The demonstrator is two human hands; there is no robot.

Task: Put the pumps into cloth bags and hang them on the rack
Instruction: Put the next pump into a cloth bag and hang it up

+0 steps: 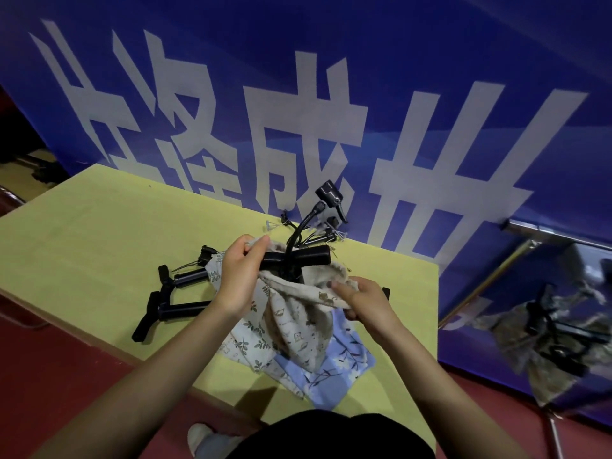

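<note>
1. The step in hand looks like bagging: a black pump (294, 258) stands in the mouth of a beige printed cloth bag (298, 313), its T-handle and hose sticking out above the rim.
2. The left hand (238, 276) has its grip clamped on the bag's rim at the far-left side, right beside the pump's handle; the right hand (359, 301) pinches the near-right rim.
3. To do it well, I'd say keep both grips pulling the rim apart and up, so the cloth slides past the handle (the hose looks likely to snag).
4. The pump sits between the two hands, touching the cloth on both sides.
5. Two more pumps (172, 303) lie on the yellow surface (82, 233) left of the bag; a floral bag (245, 336) and a blue bag (341, 369) lie beneath it.
6. Filled bags already hang on the rack (526, 233) to the right.
</note>
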